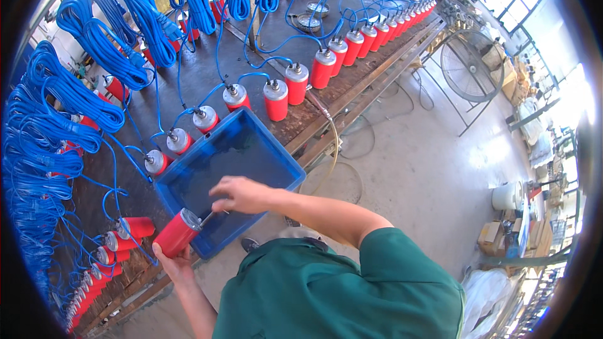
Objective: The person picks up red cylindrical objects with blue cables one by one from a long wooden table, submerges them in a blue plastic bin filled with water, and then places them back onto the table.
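Note:
My left hand (178,262) is wrapped round a red cylinder with a silver metal cap (177,235), like a small pump or motor housing. The cylinder tilts, its capped end pointing up and right over the near left edge of a blue plastic bin (290,164). A thin fitting sticks out from the cap toward my right hand (242,194). That hand hovers above the bin with curled fingers, just beyond the cap; whatever it pinches is too small to make out. Dark liquid seems to lie in the bin.
Similar red cylinders (276,102) with blue cables line the dark workbench (295,43) beyond the bin and to its left. Coiled blue cables (100,44) hang along the far left. A yellowish hose (336,135) drops from the bench edge. A large fan (468,66) stands at right.

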### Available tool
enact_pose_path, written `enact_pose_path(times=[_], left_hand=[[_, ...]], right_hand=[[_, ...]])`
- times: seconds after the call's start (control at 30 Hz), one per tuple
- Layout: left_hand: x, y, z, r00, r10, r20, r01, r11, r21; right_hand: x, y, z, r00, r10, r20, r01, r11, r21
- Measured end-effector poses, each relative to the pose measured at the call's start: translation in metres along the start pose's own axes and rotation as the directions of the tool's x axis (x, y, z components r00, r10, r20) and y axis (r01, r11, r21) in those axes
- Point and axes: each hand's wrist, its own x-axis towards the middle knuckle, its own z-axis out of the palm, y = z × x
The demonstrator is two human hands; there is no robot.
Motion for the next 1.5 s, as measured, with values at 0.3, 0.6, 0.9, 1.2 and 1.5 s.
enact_pose_path(times=[0.3,0.6,0.9,1.2,1.5], left_hand=[[-0.006,-0.001,0.007,1.0,0.02,-0.006,-0.02,1.0,-0.015],[-0.012,0.002,0.005,1.0,-0.01,-0.03,0.011,1.0,0.03],[-0.014,0.004,-0.008,0.999,-0.038,0.027,0.038,0.999,-0.028],[-0.013,0.004,0.011,0.997,-0.065,0.033,0.066,0.997,-0.041],[-0.011,0.0,0.001,0.988,-0.146,0.056,0.155,0.957,-0.244]], right_hand=[[-0.043,0.177,-0.211,0.58,0.278,-0.766,-0.726,0.603,-0.331],[-0.039,0.234,-0.237,0.463,0.625,-0.629,-0.881,0.248,-0.402],[-0.071,0.102,-0.196,0.659,0.53,-0.534,-0.39,0.847,0.36],[-0.038,-0.052,-0.12,0.88,0.317,-0.353,-0.072,0.825,0.561],[0.007,-0.073,-0.032,0.954,0.291,-0.068,-0.273,0.942,0.193]])
